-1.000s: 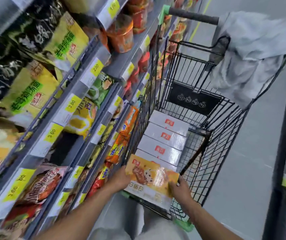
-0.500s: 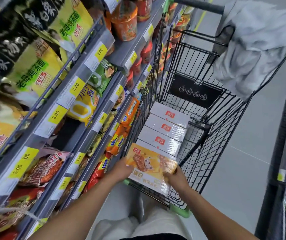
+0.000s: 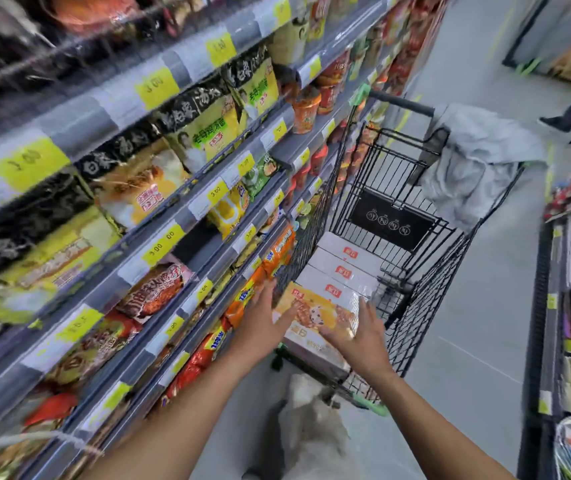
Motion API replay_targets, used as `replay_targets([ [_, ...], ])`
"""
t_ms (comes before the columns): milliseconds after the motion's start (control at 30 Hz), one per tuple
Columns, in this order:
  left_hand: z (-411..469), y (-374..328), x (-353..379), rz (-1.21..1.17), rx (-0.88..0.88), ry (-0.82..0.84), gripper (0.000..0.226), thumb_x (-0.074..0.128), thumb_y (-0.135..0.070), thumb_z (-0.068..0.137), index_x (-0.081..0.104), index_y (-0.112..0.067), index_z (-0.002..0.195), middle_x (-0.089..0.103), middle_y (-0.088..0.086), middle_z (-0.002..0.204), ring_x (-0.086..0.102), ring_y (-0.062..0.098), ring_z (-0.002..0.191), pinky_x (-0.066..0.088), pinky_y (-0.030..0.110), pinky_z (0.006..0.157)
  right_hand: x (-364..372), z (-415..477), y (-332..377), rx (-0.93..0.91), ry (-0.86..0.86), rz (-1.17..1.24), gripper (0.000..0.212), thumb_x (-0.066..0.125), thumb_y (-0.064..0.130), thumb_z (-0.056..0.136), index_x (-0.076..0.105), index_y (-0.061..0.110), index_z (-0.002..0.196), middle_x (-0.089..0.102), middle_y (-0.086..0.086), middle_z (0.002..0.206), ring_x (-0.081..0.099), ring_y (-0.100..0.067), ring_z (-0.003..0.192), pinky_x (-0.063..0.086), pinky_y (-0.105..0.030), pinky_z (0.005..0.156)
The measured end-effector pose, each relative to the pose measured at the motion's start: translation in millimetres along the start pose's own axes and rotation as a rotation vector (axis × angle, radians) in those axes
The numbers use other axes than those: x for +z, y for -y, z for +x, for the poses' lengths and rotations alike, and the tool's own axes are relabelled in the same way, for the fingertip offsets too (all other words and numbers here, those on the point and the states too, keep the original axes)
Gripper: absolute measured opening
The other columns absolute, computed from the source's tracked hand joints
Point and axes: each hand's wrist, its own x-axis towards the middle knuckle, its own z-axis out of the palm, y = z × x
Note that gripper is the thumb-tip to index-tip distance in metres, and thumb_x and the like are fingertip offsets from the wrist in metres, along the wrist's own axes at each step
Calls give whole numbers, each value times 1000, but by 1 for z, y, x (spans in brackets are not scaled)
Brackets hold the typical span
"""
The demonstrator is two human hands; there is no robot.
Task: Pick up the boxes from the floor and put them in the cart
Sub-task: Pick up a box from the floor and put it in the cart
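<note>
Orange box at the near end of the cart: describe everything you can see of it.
Flat rectangular orange box, glossy like wrapped cardboard: orange-yellow face with a cookie picture, red logo, white lower band. It sits tilted at the near end of the cart, against the row of white boxes. The left hand and right hand flank it, fingers straight, at its side edges.

Orange box (image 3: 315, 311), black cart (image 3: 426, 306), yellow tags (image 3: 156, 88)
The box is showing orange and yellow with a cookie print; the boxes (image 3: 343, 271) behind it are showing white with red logos. The cart's wire mesh is looking black with green corners, and the cloth (image 3: 474, 157) is looking pale grey.
</note>
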Motion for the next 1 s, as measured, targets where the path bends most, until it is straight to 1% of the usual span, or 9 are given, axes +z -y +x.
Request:
replay_targets([
  [100,-45,11,-13,48,94,-75,83,55,-61,98,13,-32,164,8,-6,172,18,19,156,25,47,125,3,-36,17,-106,-51,-40,126,70,83,69,9,29,165,3,4,173,4,-21,158,18,-52,126],
  [167,-68,16,-19,132,140,-122,84,54,-61,98,13,-30,164,4,-9,172,14,16,156,23,44,125,1,-56,27,-163,-79,-76,123,73,78,72,10,28,165,4,4,173,4,-19,158,17,-49,127],
  [233,-94,20,-25,138,165,-159,84,53,-62,98,12,-31,164,3,-11,171,12,14,156,23,44,125,1,-78,34,-227,-92,-99,120,74,75,75,9,28,165,4,4,173,4,-18,158,15,-47,126],
  [400,-134,31,-35,97,189,-203,85,55,-62,96,13,-33,163,4,-12,170,8,13,156,19,44,125,-5,-116,42,-298,-100,-158,117,72,76,76,9,33,164,5,5,172,7,-19,158,18,-48,126],
  [567,-169,30,-40,105,187,-324,83,55,-66,95,14,-40,162,3,-12,171,7,14,157,17,43,123,-18,-143,44,-408,-57,-189,116,66,83,73,7,38,163,1,8,172,7,-20,158,19,-51,126],
  [633,-182,31,-41,103,181,-384,83,55,-70,93,17,-41,161,7,-11,171,8,16,157,16,45,125,-21,-146,44,-439,-45,-217,118,63,86,72,5,40,163,1,8,173,7,-20,158,19,-51,126],
  [767,-219,38,-31,116,113,-482,86,47,-79,89,6,-49,159,6,-12,171,7,16,158,18,52,126,-26,-162,47,-544,1,-280,122,60,89,69,5,34,164,3,4,173,7,-21,158,19,-50,125],
  [900,-275,42,-8,125,24,-573,85,54,-68,94,10,-41,162,3,-11,171,3,14,158,15,48,127,-27,-184,38,-626,98,-323,139,37,109,51,6,33,164,4,-1,173,7,-24,158,17,-53,125],
  [1000,-319,56,12,147,-28,-628,86,51,-70,95,9,-40,163,-1,-12,172,-1,13,158,13,48,128,-13,-202,27,-741,147,-357,144,31,112,50,8,28,165,2,-1,173,2,-24,159,8,-54,127],
])
